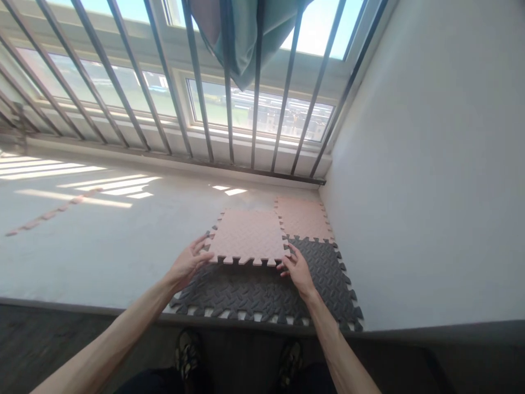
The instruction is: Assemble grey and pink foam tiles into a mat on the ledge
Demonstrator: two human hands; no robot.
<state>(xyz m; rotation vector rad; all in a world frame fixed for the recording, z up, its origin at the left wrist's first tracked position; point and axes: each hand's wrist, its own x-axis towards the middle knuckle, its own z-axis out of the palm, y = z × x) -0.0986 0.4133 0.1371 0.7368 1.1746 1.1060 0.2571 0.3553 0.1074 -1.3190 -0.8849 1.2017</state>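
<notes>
A pink foam mat tile (250, 235) with jigsaw edges is held between my two hands, its near edge raised above the dark grey foam tiles (246, 293). My left hand (191, 262) grips its near left corner, thumb on top and fingers around the side. At the near right corner my right hand (297, 268) pinches the tile, with some fingers beneath it. Behind and to the right lies another pink tile (303, 219), against the dark grey one in front of it. Whether the held tile's far edge touches the surface I cannot tell.
A white ledge (123, 251) carries the tiles, with a thin pink toothed strip (53, 212) at its left. Metal railing bars (197, 87) stand before the windows, and hanging cloth (246, 38) shows above. A white wall (430, 164) borders the right. My shoes (188, 353) are below the ledge.
</notes>
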